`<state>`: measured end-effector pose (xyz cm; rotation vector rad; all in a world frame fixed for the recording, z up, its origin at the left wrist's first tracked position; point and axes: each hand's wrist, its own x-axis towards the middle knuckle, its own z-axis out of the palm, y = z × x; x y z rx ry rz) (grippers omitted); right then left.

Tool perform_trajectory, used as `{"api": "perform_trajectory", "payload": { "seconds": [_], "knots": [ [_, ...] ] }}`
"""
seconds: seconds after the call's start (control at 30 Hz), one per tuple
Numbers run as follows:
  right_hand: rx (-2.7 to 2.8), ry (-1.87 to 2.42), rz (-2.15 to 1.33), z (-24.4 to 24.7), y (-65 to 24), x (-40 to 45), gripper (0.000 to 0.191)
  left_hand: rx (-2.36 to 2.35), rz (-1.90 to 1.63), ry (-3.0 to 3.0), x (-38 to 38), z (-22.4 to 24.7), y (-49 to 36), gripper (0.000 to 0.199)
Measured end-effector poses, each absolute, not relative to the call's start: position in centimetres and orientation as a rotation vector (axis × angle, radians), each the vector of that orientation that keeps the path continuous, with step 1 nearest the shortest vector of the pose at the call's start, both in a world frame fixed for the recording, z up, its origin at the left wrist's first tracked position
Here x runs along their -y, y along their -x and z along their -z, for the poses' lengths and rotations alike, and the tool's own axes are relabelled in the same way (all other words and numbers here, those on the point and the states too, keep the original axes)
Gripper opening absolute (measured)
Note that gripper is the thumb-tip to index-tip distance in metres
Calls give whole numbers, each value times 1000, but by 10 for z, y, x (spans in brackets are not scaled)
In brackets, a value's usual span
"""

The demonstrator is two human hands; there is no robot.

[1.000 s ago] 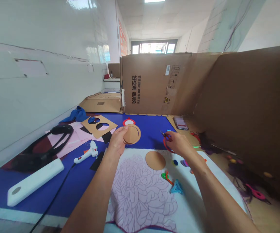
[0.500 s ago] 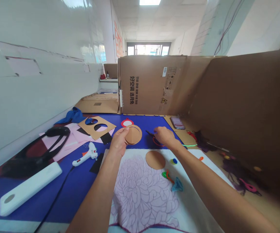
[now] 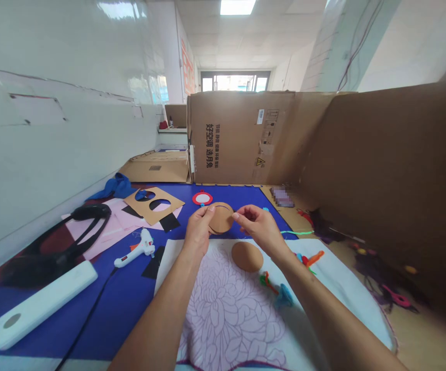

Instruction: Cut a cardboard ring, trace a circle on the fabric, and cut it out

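**Just above the white cloth [image 3: 346, 293], the left hand [image 3: 199, 232] and right hand [image 3: 254, 226] are pinching a cardboard disc [image 3: 221, 218]**

Far left of the white cloth, a white plastic bar [image 3: 45, 304] is lying on a blue tabletop, and a black cord [image 3: 87, 319] is running down beside it. Beyond the bar, a black strap [image 3: 91, 211] is looping across pink paper sheets [image 3: 99, 232], with a blue rag [image 3: 114, 186] bunched behind them. Closer to the cloth's left edge, a hot glue gun [image 3: 140, 246] is lying on its side. Past the cloth's far edge, a cardboard template [image 3: 157, 216] with two round holes and a red ring [image 3: 202, 198] are lying flat.

The cardboard disc is hovering just past the cloth's far edge, a dark curved line crossing its face. Holding it by opposite edges appears the sound approach, keeping it steady and leaving most of its face uncovered.

The left hand is closing narrowly on the disc's left edge, its forearm rising from the lower left. The right hand is reaching in from the lower right, its thumb and forefinger pinched narrowly at the right edge; whether they are bearing any weight is hard to tell.

A second cardboard disc [image 3: 247, 256] is lying on the cloth below the hands, and small colored plastic pieces [image 3: 308, 259] are scattered to its right.
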<state>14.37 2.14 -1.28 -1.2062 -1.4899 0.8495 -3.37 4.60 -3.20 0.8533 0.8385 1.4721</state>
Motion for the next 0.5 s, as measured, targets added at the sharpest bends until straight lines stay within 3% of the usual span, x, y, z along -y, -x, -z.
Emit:
{"api": "perform_trajectory", "payload": {
  "seconds": [0.27,0.5],
  "knots": [
    [1521,1153,-1025,24,-148,-22,45,-858,-1394,-904,-41,38,24,44],
    [1447,1269,-1159,31,-187,-30,48,-1085,-1318,-774,-46,42,28,22]
  ]
}}
